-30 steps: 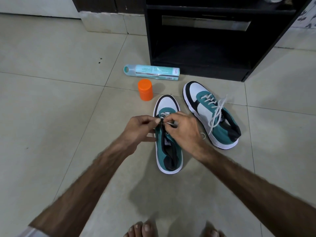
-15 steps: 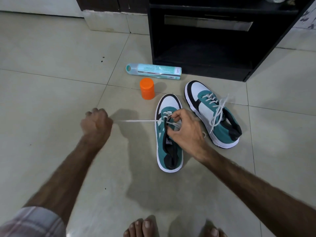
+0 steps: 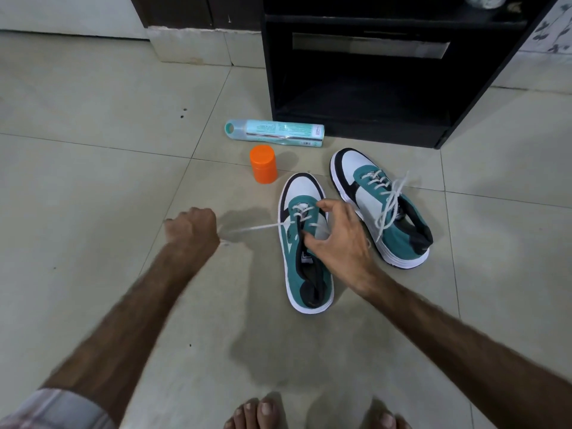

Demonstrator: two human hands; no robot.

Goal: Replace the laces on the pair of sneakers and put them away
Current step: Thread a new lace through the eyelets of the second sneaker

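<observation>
Two sneakers lie on the tiled floor point(image 3: 93, 187) in front of a black shelf unit point(image 3: 371, 88). Both are teal with white side panels, a white toe, black trim at toe and heel and a thick white sole.

The near sneaker point(image 3: 305, 249) points away from the person, its toe near an orange jar point(image 3: 263, 164). Only its front eyelets carry white lace; the tongue and the dark opening behind lie open. The left hand point(image 3: 192, 226) is closed in a fist round one end of the lace point(image 3: 257, 227), which runs taut from the fist across the floor to the eyelets on the shoe's left side. The right hand point(image 3: 337, 239) rests over the middle of this sneaker, thumb and fingers curled round the laced part, fingertips at the crossings; whether they pinch the lace itself I cannot tell.

The far sneaker point(image 3: 383, 205) lies just to the right, angled toe-up toward the shelf unit. It is laced up the front, with loose white ends trailing over its opening.

A pale green tube point(image 3: 275, 133) lies on its side between the jar and the shelf unit. Bare toes point(image 3: 257, 413) show at the bottom edge.
</observation>
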